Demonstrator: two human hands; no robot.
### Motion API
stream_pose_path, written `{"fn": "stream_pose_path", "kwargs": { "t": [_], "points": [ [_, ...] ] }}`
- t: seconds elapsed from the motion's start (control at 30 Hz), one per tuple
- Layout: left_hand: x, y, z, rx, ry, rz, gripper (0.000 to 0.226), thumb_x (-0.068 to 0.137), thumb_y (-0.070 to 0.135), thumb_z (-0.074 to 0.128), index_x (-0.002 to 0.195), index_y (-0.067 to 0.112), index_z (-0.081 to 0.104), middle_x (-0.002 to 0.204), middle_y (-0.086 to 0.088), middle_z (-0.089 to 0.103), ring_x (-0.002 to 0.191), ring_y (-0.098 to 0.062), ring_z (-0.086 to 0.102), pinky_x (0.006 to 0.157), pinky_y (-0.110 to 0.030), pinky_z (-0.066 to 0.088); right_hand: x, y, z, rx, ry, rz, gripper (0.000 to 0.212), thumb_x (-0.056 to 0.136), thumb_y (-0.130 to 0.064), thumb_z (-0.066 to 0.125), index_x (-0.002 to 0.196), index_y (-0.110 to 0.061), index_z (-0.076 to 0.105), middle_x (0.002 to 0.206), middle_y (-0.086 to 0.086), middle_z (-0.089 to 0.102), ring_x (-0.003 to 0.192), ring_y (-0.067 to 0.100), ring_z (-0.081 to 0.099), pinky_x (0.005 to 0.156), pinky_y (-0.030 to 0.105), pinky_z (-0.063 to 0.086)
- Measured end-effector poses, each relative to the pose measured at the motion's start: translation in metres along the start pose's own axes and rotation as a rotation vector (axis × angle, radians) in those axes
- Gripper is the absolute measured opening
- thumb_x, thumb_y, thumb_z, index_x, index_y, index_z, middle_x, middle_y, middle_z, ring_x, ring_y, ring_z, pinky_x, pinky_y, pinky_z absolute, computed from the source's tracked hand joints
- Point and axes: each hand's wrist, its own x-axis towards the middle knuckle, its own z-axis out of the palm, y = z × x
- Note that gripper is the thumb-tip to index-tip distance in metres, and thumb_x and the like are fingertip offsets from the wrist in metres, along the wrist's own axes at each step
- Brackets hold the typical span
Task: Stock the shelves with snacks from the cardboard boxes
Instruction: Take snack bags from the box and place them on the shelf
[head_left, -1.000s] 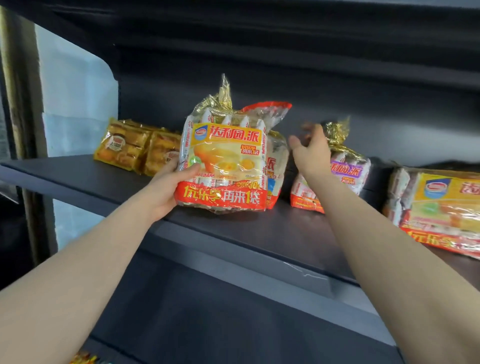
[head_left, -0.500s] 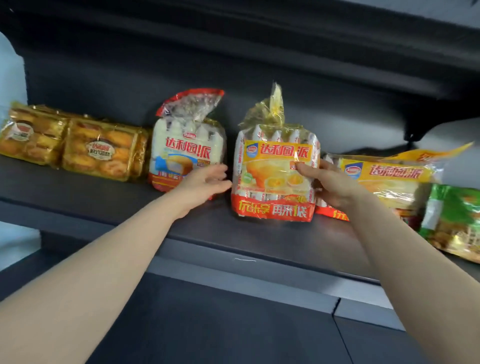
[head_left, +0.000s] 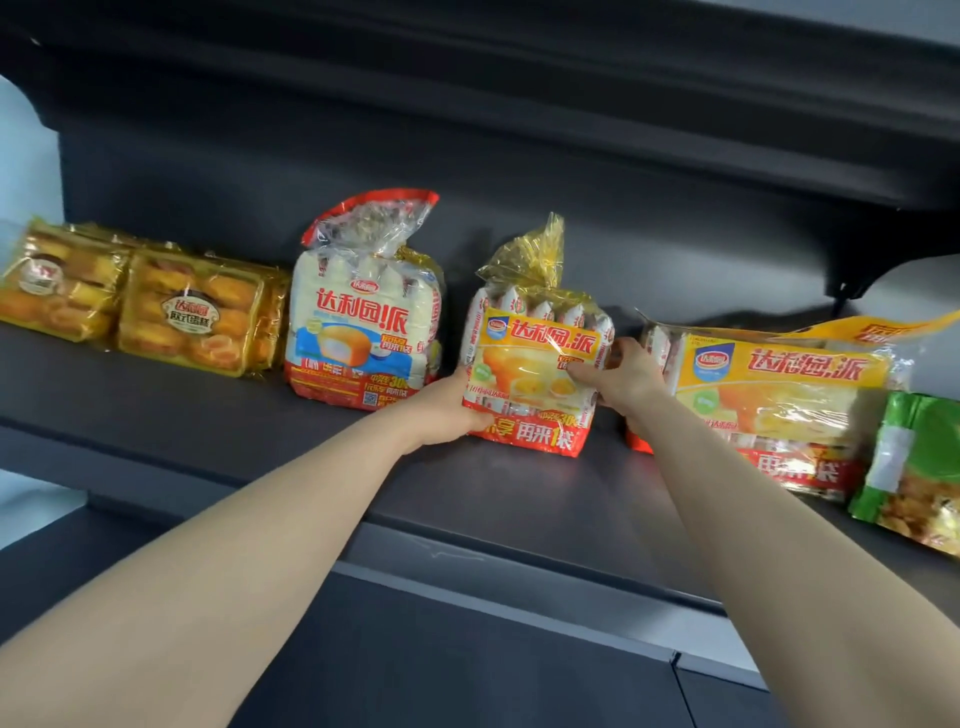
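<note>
Six packs at least are ranged along a dark shelf (head_left: 156, 415) that crosses the frame from middle left to lower right. The largest, a wide bag (head_left: 779, 395) at right, is laid leaning back, and a white bag (head_left: 363, 322) left of centre is stood upright. Between them, at centre, the yellow bag (head_left: 535, 364) is stood on its base on the shelf, apart from the white bag and just beside the wide one. It is judged light and soft, a thin crinkly film over small wrapped cakes that would be crushed by a hard squeeze and could slip under a loose one. It is best taken low on both sides, where the contents give it body, not by the gathered top. It is printed yellow with red characters, banded red along the bottom, and closed above in a gold twist. Two trays (head_left: 192, 317) of golden cakes are set at far left, and a green pack (head_left: 914, 467) lies at the right edge. The bag's lower left corner is gripped by the left hand (head_left: 441, 410). Its right side is clasped by the right hand (head_left: 631, 376), thumb laid across the front and fingers hidden behind.
</note>
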Motion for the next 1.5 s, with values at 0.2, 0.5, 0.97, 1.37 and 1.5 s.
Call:
{"fn": "stream_pose_path", "kwargs": {
  "t": [0.2,0.5,0.97,1.37,1.5],
  "points": [
    [0.004,-0.008,0.007,0.032,0.046,-0.027,0.072,0.097,0.021,0.062,0.155,0.028,0.020,0.145,0.006,0.047,0.131,-0.015,0.045,0.101,-0.027,0.037,-0.009,0.006,-0.005,-0.108,0.001,-0.043,0.069,0.081,-0.038,0.081,0.136,-0.014,0.048,0.116,-0.005,0.058,0.105,0.017,0.058,0.088,0.034,0.048],
    [-0.054,-0.003,0.023,0.035,0.270,0.026,0.054,0.095,0.019,0.063,0.146,0.022,0.044,0.136,-0.002,0.057,0.119,-0.020,0.057,0.105,-0.040,0.046,-0.122,0.016,-0.052,-0.661,0.059,-0.333,0.055,0.092,-0.028,0.067,0.141,-0.012,0.049,0.129,0.015,0.059,0.115,0.035,0.058,0.092,0.043,0.048],
    [-0.255,0.021,0.167,0.196,0.255,0.406,0.034,0.092,0.006,0.060,0.122,0.021,0.066,0.109,0.003,0.065,0.098,-0.015,0.060,0.091,-0.034,0.049,-0.395,0.080,-0.150,-1.000,0.167,-0.507,0.033,0.089,-0.017,0.071,0.120,-0.007,0.065,0.107,0.016,0.067,0.096,0.041,0.062,0.074,0.046,0.051],
    [-0.339,0.006,0.402,0.294,-0.069,0.392,0.034,0.089,0.007,0.064,0.120,0.019,0.067,0.111,-0.004,0.065,0.102,-0.027,0.059,0.085,-0.035,0.044,-0.565,0.266,-0.240,-1.068,-0.013,-0.345,0.028,0.084,-0.014,0.072,0.111,-0.007,0.066,0.096,0.015,0.066,0.084,0.040,0.062,0.068,0.044,0.052],
    [-0.354,-0.005,0.506,0.351,-0.156,0.327,0.034,0.090,0.008,0.065,0.122,0.020,0.067,0.116,-0.002,0.065,0.109,-0.026,0.057,0.085,-0.029,0.035,-0.597,0.350,-0.280,-1.029,-0.124,-0.277,0.026,0.087,-0.015,0.063,0.112,-0.007,0.065,0.100,0.016,0.065,0.088,0.040,0.061,0.070,0.047,0.053]
  ]
}}
